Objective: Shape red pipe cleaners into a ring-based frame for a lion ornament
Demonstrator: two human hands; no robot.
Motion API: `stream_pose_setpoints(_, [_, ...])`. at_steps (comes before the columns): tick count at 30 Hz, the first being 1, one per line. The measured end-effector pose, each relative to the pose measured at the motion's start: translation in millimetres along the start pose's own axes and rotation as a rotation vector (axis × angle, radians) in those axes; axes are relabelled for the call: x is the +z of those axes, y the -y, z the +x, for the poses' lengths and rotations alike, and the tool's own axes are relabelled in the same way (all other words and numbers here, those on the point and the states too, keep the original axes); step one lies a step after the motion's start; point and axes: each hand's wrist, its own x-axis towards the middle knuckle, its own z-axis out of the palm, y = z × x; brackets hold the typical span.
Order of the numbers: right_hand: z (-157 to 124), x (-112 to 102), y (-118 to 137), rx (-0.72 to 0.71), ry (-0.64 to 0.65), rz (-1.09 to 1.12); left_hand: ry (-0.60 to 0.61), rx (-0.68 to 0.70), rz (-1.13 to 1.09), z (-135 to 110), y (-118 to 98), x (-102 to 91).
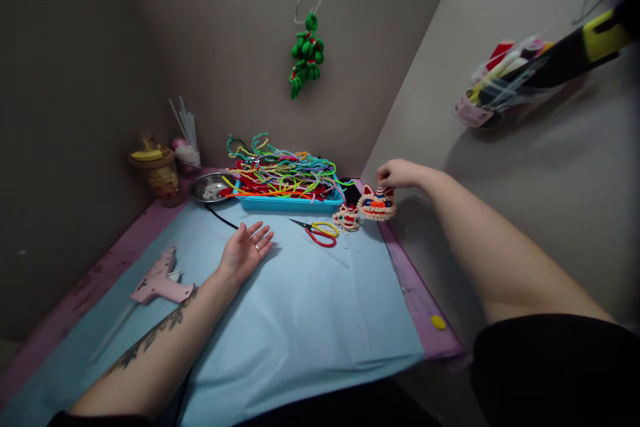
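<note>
My right hand [395, 174] pinches the top of a cream lion-head craft [378, 207] with orange and blue parts, at the table's far right corner. Just left of it sits a smaller cream lion-head craft [347, 218] with red and green details. My left hand [246, 251] rests palm up on the blue cloth, fingers spread and holding nothing. Between the hands lie scissors [321, 233] with one yellow and one red handle. A pink glue gun [163, 281] lies left of my left forearm.
A blue tray [290, 203] heaped with colourful pipe cleaners stands at the back, beside a metal bowl [213, 188]. Farther left are a lidded cup [159, 173] and a holder of white sticks [187, 137]. Grey walls enclose the table; a green ornament [307, 53] hangs behind.
</note>
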Motion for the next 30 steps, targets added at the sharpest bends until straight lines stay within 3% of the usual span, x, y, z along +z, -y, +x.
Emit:
stream_pose_setpoints(5, [0, -13, 26, -0.162, -0.239, 0.209, -0.021, -0.026, 0.080, 1, 3, -0.2])
stream_pose_setpoints(8, [4, -21, 71, -0.363, -0.439, 0.221, -0.022, -0.031, 0.205, -1, 10, 3.0])
stream_pose_setpoints(11, [11, -26, 133, -0.525, -0.527, 0.236, 0.041, -0.006, 0.437, -5, 19, 5.8])
stream_pose_setpoints(14, [23, -26, 202, -0.614, -0.472, 0.280, 0.096, 0.078, 0.822, -7, 25, 5.2])
stream_pose_setpoints(18, [48, -11, 288, -0.692, -0.232, 0.287, 0.264, 0.458, 1.530, -13, 25, 0.3])
stream_pose_setpoints(20, [63, 2, 325, -0.719, -0.167, 0.262, 0.367, 0.588, 1.773, -18, 23, -1.2])
stream_pose_setpoints(23, [82, 27, 368, -0.792, -0.134, 0.229, 0.484, 0.639, 1.921, -25, 20, -1.4])
stream_pose_setpoints(30, [115, 66, 416, -0.862, -0.161, 0.175, 0.480, 0.738, 1.934, -20, 24, -7.4])
